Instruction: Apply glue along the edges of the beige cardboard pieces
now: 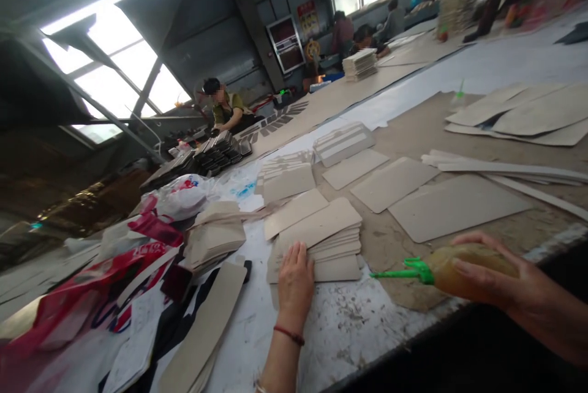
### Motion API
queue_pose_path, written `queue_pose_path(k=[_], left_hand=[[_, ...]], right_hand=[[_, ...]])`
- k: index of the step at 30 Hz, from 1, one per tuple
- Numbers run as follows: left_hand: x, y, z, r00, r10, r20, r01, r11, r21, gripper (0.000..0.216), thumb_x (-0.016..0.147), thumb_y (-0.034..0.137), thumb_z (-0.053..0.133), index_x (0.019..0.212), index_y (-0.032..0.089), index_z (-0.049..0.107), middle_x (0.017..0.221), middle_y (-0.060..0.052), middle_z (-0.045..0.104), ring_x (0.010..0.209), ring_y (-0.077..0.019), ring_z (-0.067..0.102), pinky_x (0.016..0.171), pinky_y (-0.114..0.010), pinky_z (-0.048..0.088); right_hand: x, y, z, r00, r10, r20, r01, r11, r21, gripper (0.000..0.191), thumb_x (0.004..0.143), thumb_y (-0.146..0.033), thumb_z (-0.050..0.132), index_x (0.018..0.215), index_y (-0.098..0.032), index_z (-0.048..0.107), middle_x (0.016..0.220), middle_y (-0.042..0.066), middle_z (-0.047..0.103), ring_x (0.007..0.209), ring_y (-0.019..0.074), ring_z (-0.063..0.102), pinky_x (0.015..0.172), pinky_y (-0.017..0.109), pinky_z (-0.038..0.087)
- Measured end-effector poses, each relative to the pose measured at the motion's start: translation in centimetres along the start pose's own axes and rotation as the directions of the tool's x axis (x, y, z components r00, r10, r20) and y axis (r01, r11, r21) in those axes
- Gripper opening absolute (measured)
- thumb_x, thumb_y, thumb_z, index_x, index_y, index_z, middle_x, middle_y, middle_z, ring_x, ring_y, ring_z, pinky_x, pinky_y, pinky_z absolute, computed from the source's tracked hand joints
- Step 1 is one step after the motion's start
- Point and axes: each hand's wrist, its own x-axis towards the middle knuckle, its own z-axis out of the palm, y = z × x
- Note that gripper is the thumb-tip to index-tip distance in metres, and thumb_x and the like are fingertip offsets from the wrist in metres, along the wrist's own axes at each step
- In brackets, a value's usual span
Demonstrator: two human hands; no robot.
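My left hand (pixel 295 270), a red cord around its wrist, lies flat with its fingers stretched out on a fanned stack of grey-beige cardboard pieces (pixel 321 224). In my right hand (pixel 514 276) is a squeeze bottle (pixel 471 267) of yellowish-brown liquid, tilted on its side. The bottle's green nozzle (pixel 399 272) points left, a little to the right of the stack and apart from it. Beyond the stack lie larger flat cardboard pieces (pixel 459 206) with rounded corners.
More cardboard stacks (pixel 215 237) stand left and behind. Long cardboard strips (pixel 505 166) and wide sheets (pixel 523 111) lie to the right. Pink and white plastic bags (pixel 156 224) clutter the left side. The table's front edge (pixel 413 332) runs diagonally near me. A co-worker (pixel 227 105) sits across the table.
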Motion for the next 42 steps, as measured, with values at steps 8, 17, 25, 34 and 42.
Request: queue_pose_path(k=[8, 17, 25, 34, 42], left_hand=[[-5.4, 3.3, -1.1, 0.996, 0.076, -0.056, -0.073, 0.996, 0.049, 0.039, 0.094, 0.025, 0.047, 0.130, 0.011, 0.055, 0.132, -0.015, 0.061, 0.123, -0.0255, 0.058, 0.098, -0.041, 0.054], [-11.2, 6.6, -3.2, 0.986, 0.085, -0.144, -0.083, 0.996, 0.015, 0.039, 0.094, 0.026, 0.049, 0.131, 0.014, 0.055, 0.129, -0.012, 0.063, 0.120, -0.0248, 0.060, 0.093, -0.039, 0.057], [-16.1, 9.7, -4.8, 0.984, 0.076, -0.158, -0.077, 0.997, -0.004, 0.049, 0.089, 0.016, 0.053, 0.138, 0.014, 0.048, 0.133, -0.011, 0.061, 0.122, -0.0248, 0.058, 0.094, -0.038, 0.056], [-16.6, 10.8, -5.5, 0.978, 0.037, -0.207, -0.047, 0.998, -0.042, 0.039, 0.089, 0.009, 0.050, 0.127, 0.011, 0.057, 0.129, -0.013, 0.063, 0.121, -0.0262, 0.059, 0.095, -0.039, 0.056], [-16.5, 11.8, -4.7, 0.953, -0.124, -0.276, 0.084, 0.985, -0.153, 0.039, 0.088, 0.004, 0.049, 0.126, 0.009, 0.056, 0.128, -0.017, 0.062, 0.124, -0.0263, 0.057, 0.095, -0.040, 0.057]], right_hand=[[-0.3, 0.2, -0.8, 1.000, -0.004, 0.029, 0.002, 0.999, 0.053, 0.039, 0.068, -0.051, 0.078, 0.093, -0.027, 0.059, 0.081, 0.003, 0.069, 0.074, 0.0199, 0.064, 0.063, 0.023, 0.051], [-1.5, -0.3, -0.9, 0.996, -0.081, 0.023, 0.081, 0.996, -0.035, 0.042, 0.071, -0.051, 0.075, 0.097, -0.026, 0.053, 0.079, 0.001, 0.067, 0.073, 0.0214, 0.065, 0.065, 0.027, 0.052], [-2.1, -0.6, 1.3, 0.980, -0.172, 0.104, 0.198, 0.915, -0.352, 0.048, 0.070, -0.055, 0.074, 0.102, -0.027, 0.052, 0.078, -0.001, 0.068, 0.068, 0.0202, 0.064, 0.059, 0.027, 0.052], [-2.8, 0.2, 5.8, 0.899, -0.332, 0.286, 0.438, 0.719, -0.540, 0.036, 0.077, -0.050, 0.069, 0.099, -0.026, 0.053, 0.086, 0.001, 0.064, 0.073, 0.0205, 0.065, 0.062, 0.031, 0.054], [-2.1, 1.7, 9.8, 0.669, -0.548, 0.502, 0.742, 0.449, -0.498, 0.026, 0.083, -0.034, 0.066, 0.103, -0.025, 0.053, 0.095, 0.003, 0.053, 0.084, 0.0193, 0.059, 0.074, 0.033, 0.053]])
